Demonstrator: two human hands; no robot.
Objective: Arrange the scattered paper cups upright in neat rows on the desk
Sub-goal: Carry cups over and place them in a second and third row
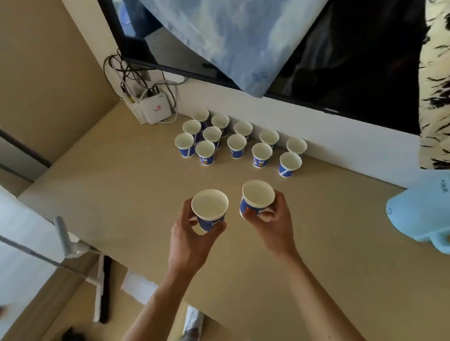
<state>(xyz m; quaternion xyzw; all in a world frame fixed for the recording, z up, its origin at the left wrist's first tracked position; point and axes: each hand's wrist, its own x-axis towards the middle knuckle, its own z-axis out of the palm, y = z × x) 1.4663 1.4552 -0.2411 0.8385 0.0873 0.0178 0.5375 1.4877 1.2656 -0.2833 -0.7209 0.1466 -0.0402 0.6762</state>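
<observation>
Both hands up: left hand [190, 236] fingers curl round one paper cup [210, 208]; right hand [273, 224] fingers pinch another cup [256, 198]; upright cups [236, 145] line the worktop [319, 239].

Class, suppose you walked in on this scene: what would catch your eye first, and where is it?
In the foreground, the left grip holds the left cup and the right grip the right cup, mouths up, over the desk. Behind them a cluster of upright cups stands below a dark screen half-draped in pale blue cloth.
</observation>
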